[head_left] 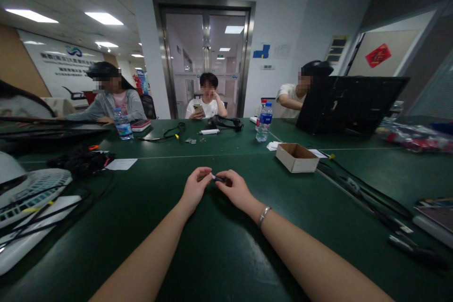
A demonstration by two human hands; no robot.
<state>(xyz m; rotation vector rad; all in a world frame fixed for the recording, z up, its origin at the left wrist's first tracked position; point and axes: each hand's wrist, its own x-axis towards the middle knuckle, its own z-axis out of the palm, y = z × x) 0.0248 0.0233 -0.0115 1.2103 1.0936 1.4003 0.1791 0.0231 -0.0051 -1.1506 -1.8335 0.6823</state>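
Note:
Both hands meet over the middle of the dark green table (141,226). Between their fingertips is a small dark object with a whitish end (213,177), too small to name. My left hand (196,188) pinches its light end between thumb and fingers. The dark end sits in the closed fingers of my right hand (236,189), which has a silver bracelet at the wrist. An open cardboard box (296,163) stands to the right, beyond my right hand.
Cables (364,193) run along the right side. A white fan (35,193) and tangled black cords (83,160) lie left. Bottles (264,122) (123,125), a black monitor (350,106) and a headset-like item (226,123) stand farther back. Several people sit around the table.

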